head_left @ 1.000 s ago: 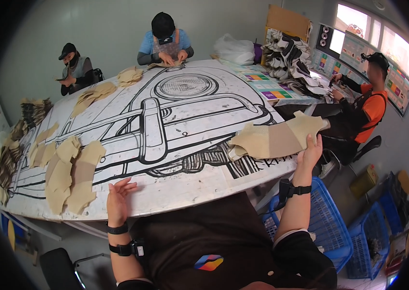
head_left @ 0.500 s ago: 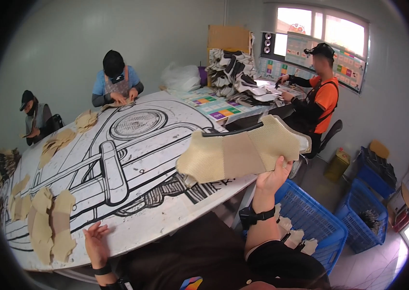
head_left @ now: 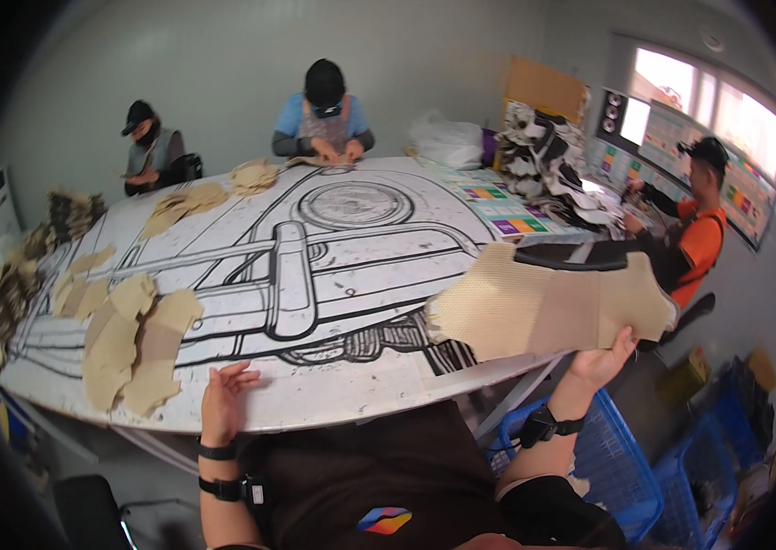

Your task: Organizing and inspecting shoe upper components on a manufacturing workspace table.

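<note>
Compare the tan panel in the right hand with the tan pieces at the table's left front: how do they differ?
Pose: the tan panel is held up by the right hand; the tan pieces lie on the table.
Look: a dark strip shows along the tan panel's upper edge; none shows on the tan pieces.
Shared: tan colouring with browner sections.

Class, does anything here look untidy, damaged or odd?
The black-and-white heap at back right: its pieces sprawl untidily across the side table. The beige piece in the right hand shows no obvious damage.
</note>
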A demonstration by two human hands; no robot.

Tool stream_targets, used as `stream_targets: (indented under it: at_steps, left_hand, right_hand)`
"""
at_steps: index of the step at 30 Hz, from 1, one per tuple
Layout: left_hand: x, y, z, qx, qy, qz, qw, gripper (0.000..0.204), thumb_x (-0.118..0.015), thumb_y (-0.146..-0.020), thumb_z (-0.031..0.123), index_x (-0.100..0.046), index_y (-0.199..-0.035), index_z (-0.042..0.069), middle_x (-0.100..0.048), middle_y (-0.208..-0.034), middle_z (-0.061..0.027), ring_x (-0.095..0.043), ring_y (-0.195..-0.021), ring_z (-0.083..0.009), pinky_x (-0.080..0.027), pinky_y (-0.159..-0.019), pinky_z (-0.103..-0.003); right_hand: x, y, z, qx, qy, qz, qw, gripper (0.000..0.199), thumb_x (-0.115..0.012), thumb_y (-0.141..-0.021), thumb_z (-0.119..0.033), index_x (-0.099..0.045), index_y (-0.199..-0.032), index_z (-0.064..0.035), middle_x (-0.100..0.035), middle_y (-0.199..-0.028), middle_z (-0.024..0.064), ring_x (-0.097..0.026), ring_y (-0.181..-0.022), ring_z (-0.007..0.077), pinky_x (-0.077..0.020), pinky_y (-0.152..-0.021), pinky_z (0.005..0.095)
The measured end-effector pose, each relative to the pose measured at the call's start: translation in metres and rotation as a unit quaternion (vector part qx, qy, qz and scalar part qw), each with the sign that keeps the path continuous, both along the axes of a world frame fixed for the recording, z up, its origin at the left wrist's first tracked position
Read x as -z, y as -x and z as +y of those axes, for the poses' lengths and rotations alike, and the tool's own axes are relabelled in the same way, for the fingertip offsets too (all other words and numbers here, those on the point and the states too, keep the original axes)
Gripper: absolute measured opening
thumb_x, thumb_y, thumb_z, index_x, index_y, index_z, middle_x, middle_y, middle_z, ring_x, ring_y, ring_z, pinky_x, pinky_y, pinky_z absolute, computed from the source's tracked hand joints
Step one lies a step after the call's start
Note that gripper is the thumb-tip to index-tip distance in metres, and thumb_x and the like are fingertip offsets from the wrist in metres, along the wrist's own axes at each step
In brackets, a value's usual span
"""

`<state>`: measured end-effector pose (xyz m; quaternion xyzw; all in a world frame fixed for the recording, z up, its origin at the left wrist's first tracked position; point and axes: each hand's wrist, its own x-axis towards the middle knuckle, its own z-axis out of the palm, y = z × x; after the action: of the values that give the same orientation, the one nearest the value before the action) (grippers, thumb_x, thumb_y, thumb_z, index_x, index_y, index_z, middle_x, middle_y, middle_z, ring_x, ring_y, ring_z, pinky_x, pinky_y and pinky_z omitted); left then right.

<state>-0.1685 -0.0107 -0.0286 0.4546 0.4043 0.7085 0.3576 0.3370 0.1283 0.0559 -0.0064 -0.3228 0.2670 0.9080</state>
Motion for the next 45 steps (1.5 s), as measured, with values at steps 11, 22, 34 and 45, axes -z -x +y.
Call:
stream_targets:
  at_steps: [11, 22, 34, 45]
  left_hand:
    - [-0.047, -0.106, -0.020, 0.192, -0.049, 0.078, 0.977, 0.087, -0.074, -0.075, 0.027, -0.023, -0.140, 0.002, -0.030, -0.142, -0.0144, -0.038, -0.126, -0.0249, -0.034, -0.102, -0.038]
    - [-0.048, -0.126, -0.035, 0.169, -0.116, -0.156, 0.966, 0.044, -0.042, -0.093, 0.009, -0.032, -0.134, 0.000, -0.044, -0.130, -0.0149, -0.044, -0.120, -0.0240, -0.036, -0.101, -0.038]
    - [-0.038, -0.103, -0.044, 0.090, -0.158, -0.275, 0.944, 0.048, -0.050, -0.093, 0.031, -0.035, -0.133, 0.010, -0.048, -0.126, -0.0130, -0.049, -0.115, -0.0290, -0.039, -0.097, -0.048]
    - [-0.027, -0.072, -0.044, 0.122, -0.039, -0.413, 0.902, 0.047, -0.036, -0.097, 0.038, -0.044, -0.128, 0.005, -0.050, -0.128, -0.0143, -0.049, -0.117, -0.0311, -0.040, -0.099, -0.046]
  right_hand:
    - [0.011, 0.056, -0.008, -0.186, 0.012, 0.024, 0.982, 0.030, -0.042, -0.095, -0.009, -0.043, -0.125, -0.0085, -0.047, -0.129, 0.0115, -0.043, -0.121, 0.0279, -0.0336, -0.104, 0.0486]
    - [0.044, 0.126, -0.023, -0.474, 0.042, -0.127, 0.870, 0.056, -0.056, -0.086, -0.014, -0.033, -0.136, -0.0031, -0.043, -0.134, 0.0121, -0.041, -0.123, 0.0280, -0.0292, -0.106, 0.0453]
    - [0.039, 0.146, -0.045, -0.430, 0.204, -0.132, 0.870, 0.041, -0.051, -0.091, -0.008, -0.040, -0.129, 0.0022, -0.050, -0.126, 0.0130, -0.049, -0.115, 0.0260, -0.0379, -0.099, 0.0417]
    - [0.018, 0.158, -0.093, -0.406, 0.175, -0.218, 0.870, 0.049, -0.053, -0.089, -0.006, -0.035, -0.134, 0.0048, -0.046, -0.130, 0.0166, -0.046, -0.118, 0.0254, -0.0371, -0.100, 0.0393]
